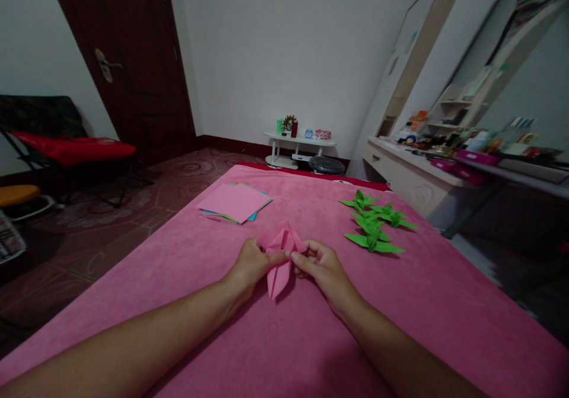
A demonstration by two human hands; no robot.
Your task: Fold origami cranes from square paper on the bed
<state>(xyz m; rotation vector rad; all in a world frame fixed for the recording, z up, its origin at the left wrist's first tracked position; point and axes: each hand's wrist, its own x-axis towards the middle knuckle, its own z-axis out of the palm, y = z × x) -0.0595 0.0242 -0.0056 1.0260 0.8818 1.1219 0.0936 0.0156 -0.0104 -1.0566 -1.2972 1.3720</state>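
Observation:
A partly folded piece of pink origami paper (279, 276) is held between both hands above the pink cloth (213, 333). My left hand (255, 262) grips its left side, the thumb laid across the front near the middle. On the right, my right hand (322, 262) pinches the paper with thumb and curled fingers, close to the left thumb. The paper has a pointed lower end and spread flaps at the top. Fingers behind the paper are partly hidden.
Left of the hands lies a stack of coloured paper sheets (235, 201), pink on top. Several folded green paper figures (372, 241) sit to the right. Beyond are a small white table (300, 140), a cluttered dresser (413, 164) and a chair with red fabric (73, 149).

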